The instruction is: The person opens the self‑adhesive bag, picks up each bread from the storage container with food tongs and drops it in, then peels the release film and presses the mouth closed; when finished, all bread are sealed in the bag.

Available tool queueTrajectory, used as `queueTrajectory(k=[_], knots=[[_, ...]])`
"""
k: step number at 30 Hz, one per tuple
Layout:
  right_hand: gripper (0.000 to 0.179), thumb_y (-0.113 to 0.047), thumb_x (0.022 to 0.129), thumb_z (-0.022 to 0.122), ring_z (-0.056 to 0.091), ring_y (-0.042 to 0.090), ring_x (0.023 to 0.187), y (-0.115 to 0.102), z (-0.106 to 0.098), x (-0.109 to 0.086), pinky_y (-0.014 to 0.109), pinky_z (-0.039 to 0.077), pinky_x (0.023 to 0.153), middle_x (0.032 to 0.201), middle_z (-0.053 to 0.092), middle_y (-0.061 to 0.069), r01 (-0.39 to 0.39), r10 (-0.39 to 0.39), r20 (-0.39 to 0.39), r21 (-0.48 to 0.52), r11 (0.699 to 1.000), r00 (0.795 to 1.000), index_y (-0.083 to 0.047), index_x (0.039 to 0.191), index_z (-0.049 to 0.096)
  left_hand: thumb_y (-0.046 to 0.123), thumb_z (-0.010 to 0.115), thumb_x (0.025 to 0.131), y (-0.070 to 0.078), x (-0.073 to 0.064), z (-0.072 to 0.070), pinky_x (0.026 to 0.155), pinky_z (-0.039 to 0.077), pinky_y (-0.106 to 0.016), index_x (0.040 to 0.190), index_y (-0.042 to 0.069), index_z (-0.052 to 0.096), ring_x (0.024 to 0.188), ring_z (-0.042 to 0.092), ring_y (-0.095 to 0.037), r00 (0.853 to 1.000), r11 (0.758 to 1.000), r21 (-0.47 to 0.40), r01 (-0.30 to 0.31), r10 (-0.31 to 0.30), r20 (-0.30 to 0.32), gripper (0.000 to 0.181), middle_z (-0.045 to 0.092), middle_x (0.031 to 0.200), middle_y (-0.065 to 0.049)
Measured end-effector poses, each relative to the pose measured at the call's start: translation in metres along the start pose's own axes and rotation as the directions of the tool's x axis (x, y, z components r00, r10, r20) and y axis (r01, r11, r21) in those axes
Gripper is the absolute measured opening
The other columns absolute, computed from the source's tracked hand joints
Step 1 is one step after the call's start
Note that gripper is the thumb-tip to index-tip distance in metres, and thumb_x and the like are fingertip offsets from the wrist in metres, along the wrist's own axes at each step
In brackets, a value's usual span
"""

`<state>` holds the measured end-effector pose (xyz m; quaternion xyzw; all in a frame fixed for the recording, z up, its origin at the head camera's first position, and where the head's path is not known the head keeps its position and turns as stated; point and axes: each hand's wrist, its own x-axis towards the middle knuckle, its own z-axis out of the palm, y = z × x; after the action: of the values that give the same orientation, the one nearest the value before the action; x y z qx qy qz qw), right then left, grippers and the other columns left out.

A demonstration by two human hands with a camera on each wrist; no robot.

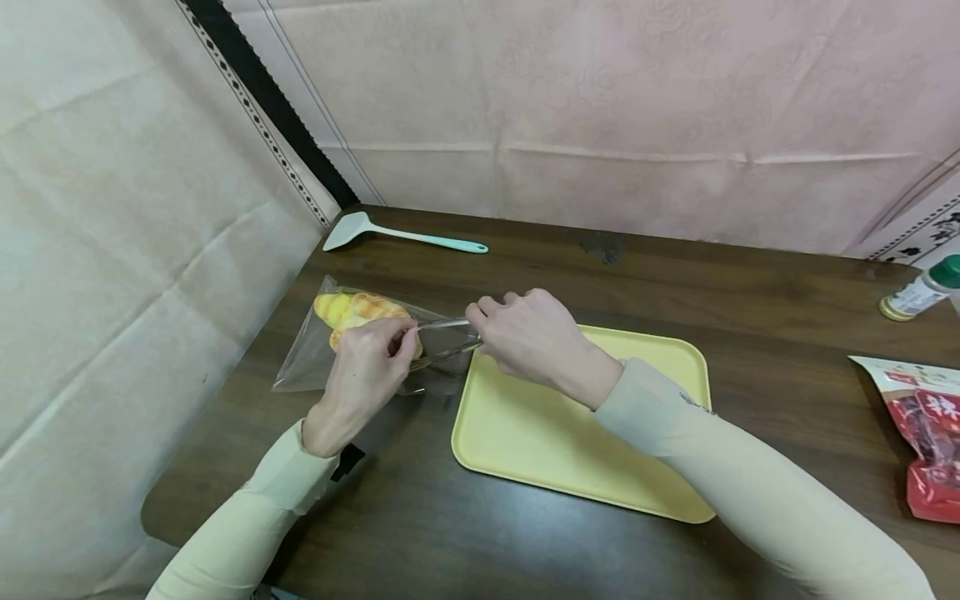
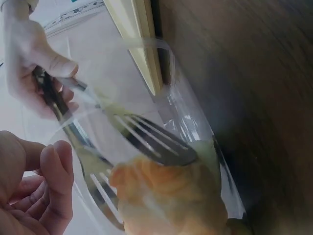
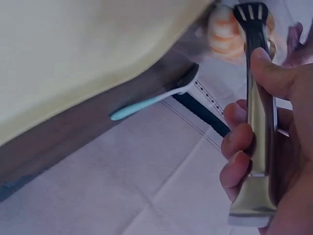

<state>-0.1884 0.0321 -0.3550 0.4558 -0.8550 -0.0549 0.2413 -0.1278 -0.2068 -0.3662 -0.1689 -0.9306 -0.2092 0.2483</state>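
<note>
A clear plastic bag (image 1: 302, 367) lies at the left of the table with yellow and orange-brown bread rolls (image 1: 341, 310) inside. My left hand (image 1: 366, 367) pinches the edge of the bag's mouth between thumb and finger. Metal food tongs (image 3: 260, 142) are gripped in my right hand (image 1: 532, 337), above the left end of a yellow tray (image 1: 585, 450). In the left wrist view the slotted tong tips (image 2: 154, 142) reach into the bag and stand spread, right at a bread roll (image 2: 171, 196).
A pale turquoise spatula (image 1: 420, 237) lies behind the bag near the table's back edge. At the far right are a green-capped bottle (image 1: 918, 296) and a red and white food packet (image 1: 930, 442). Fabric curtains (image 1: 600, 108) hang behind and left.
</note>
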Motion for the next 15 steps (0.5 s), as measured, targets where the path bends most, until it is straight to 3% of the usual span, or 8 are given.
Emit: queueTrajectory(k=[8, 15], knots=[[0.035, -0.045, 0.092, 0.085, 0.065, 0.020, 0.061, -0.004, -0.012, 0.018, 0.030, 0.046, 0.050, 0.089, 0.075, -0.003, 0.019, -0.022, 0.097, 0.039, 0.999, 0.995, -0.016, 0.109, 0.075, -0.004, 0.074, 0.095, 0.002, 0.001, 0.000, 0.057, 0.054, -0.028, 0.095, -0.003, 0.081, 0.060, 0.065, -0.015, 1.000, 0.998, -0.052, 0.018, -0.018, 0.001, 0.008, 0.077, 0.076, -0.011], [0.044, -0.050, 0.094, 0.082, 0.069, 0.020, 0.065, -0.005, -0.007, 0.014, 0.030, 0.048, 0.049, 0.094, 0.075, -0.002, 0.019, -0.022, 0.115, 0.030, 0.999, 0.993, -0.014, 0.117, 0.072, -0.004, 0.073, 0.095, 0.000, 0.001, 0.000, 0.058, 0.058, -0.035, 0.095, -0.004, 0.081, 0.061, 0.069, -0.018, 0.999, 0.999, -0.030, 0.038, -0.038, -0.005, 0.008, 0.078, 0.078, -0.014]])
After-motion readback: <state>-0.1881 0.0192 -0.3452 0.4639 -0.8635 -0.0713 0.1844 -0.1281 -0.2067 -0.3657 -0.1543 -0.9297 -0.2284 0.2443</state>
